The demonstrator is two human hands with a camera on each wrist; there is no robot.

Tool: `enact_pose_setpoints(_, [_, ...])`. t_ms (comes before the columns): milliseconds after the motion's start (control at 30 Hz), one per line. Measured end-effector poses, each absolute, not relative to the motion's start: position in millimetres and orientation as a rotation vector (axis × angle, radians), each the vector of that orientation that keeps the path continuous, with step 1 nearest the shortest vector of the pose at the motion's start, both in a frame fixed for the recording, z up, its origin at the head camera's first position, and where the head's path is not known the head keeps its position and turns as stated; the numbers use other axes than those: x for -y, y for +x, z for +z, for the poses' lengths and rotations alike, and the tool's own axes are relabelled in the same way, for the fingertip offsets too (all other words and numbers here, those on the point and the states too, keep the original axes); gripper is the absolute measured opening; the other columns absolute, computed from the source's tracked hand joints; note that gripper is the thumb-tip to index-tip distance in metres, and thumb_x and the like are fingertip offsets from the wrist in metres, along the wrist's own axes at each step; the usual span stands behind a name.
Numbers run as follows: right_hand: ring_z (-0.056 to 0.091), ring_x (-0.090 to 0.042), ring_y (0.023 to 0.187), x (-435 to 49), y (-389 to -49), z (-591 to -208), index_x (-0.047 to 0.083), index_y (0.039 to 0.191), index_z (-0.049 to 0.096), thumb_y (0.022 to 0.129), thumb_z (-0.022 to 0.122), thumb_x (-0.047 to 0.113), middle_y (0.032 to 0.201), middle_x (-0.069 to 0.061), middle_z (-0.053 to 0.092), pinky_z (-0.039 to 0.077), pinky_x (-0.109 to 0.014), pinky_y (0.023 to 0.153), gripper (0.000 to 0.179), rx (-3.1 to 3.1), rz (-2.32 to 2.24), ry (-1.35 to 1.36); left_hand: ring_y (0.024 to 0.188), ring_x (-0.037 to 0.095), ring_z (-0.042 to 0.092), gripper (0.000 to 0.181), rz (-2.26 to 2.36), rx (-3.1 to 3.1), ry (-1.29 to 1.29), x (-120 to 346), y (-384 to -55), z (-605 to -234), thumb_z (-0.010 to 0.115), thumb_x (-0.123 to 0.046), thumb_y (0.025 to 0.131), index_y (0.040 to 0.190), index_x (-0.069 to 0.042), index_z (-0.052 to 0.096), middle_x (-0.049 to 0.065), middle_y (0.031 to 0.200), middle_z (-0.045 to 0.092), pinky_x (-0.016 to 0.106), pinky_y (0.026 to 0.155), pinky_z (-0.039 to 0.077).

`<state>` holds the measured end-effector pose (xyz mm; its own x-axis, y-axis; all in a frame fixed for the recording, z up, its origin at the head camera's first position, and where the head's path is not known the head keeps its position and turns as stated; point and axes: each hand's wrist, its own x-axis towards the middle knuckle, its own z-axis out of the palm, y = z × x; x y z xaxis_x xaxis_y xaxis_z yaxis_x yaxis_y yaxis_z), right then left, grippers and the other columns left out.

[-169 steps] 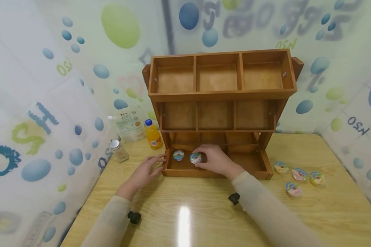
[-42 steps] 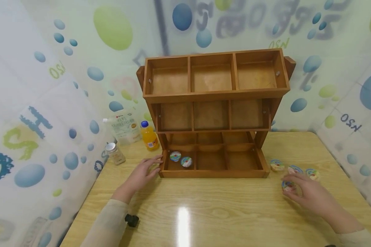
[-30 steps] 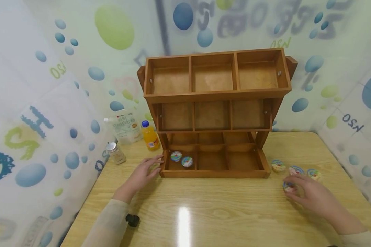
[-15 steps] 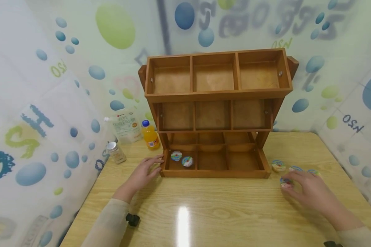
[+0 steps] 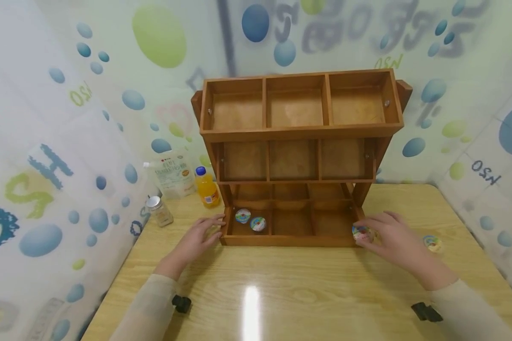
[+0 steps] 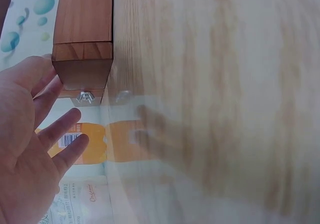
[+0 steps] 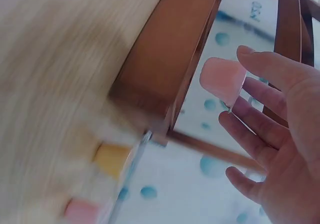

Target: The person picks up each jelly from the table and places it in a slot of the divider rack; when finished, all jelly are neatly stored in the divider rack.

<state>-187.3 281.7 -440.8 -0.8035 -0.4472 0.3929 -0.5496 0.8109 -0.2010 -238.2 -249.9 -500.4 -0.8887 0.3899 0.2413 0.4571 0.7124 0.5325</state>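
My right hand (image 5: 394, 241) pinches a small pink jelly cup (image 7: 222, 78) with a printed lid between thumb and fingers. In the head view it is at the lower right end of the wooden shelf rack (image 5: 296, 240), overlapping the bottom tier's corner. My left hand (image 5: 194, 244) rests its fingertips against the rack's lower left end, fingers loosely extended and holding nothing. Inside the bottom left compartment lie two jelly cups, a left one (image 5: 242, 216) and a right one (image 5: 258, 224).
A yellow jelly cup (image 5: 433, 243) stands on the table at right; the right hand hides other cups there. The right wrist view shows a yellow cup (image 7: 112, 159) and a pink cup (image 7: 82, 211). Left of the rack are an orange drink bottle (image 5: 206, 188), a pouch (image 5: 173, 175) and a jar (image 5: 160, 211).
My right hand left a second cup in the bottom left compartment, went right, took the nearest pink cup and carried it left to the rack's right end. The left hand stayed at the rack.
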Motion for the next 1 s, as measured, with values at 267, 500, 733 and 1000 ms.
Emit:
enact_pose_setpoints(267, [0.067, -0.028, 0.107, -232, -212, -445, 0.016, 0.111, 0.077, 0.083, 0.087, 0.029, 0.111, -0.001, 0.075, 0.044, -0.063, 0.104, 0.032, 2.650, 0.422, 0.865, 0.138, 0.036, 0.051, 0.032, -0.922, 2.829, -0.676, 253, -234, -500, 0.067, -0.019, 0.102, 0.134, -0.012, 0.067, 0.006, 0.157, 0.052, 0.062, 0.115, 0.041])
enact_pose_setpoints(500, [0.066, -0.029, 0.117, -194, -232, -444, 0.017, 0.115, 0.076, 0.086, 0.085, 0.033, 0.115, 0.000, 0.075, 0.039, -0.066, 0.110, 0.034, 2.701, 0.487, 0.897, 0.137, 0.036, 0.051, 0.033, -0.915, 2.826, -0.683, 253, -233, -499, 0.066, -0.018, 0.103, 0.135, -0.012, 0.067, 0.006, 0.157, 0.052, 0.063, 0.114, 0.041])
enact_pose_setpoints(733, [0.067, -0.028, 0.114, -157, -254, -448, 0.018, 0.116, 0.077, 0.087, 0.085, 0.032, 0.117, 0.001, 0.075, 0.044, -0.066, 0.108, 0.033, 2.736, 0.506, 0.874, 0.138, 0.033, 0.051, 0.032, -0.919, 2.833, -0.681, 249, -236, -497, 0.065, -0.020, 0.103, 0.135, -0.013, 0.067, 0.004, 0.158, 0.052, 0.060, 0.116, 0.041])
enact_pose_setpoints(1000, [0.068, -0.027, 0.111, -126, -277, -457, 0.014, 0.116, 0.076, 0.087, 0.085, 0.030, 0.116, -0.002, 0.075, 0.051, -0.057, 0.105, 0.034, 2.780, 0.567, 0.908, 0.138, 0.032, 0.051, 0.033, -0.913, 2.860, -0.660, 248, -238, -496, 0.065, -0.021, 0.103, 0.136, -0.014, 0.066, 0.002, 0.158, 0.052, 0.060, 0.116, 0.041])
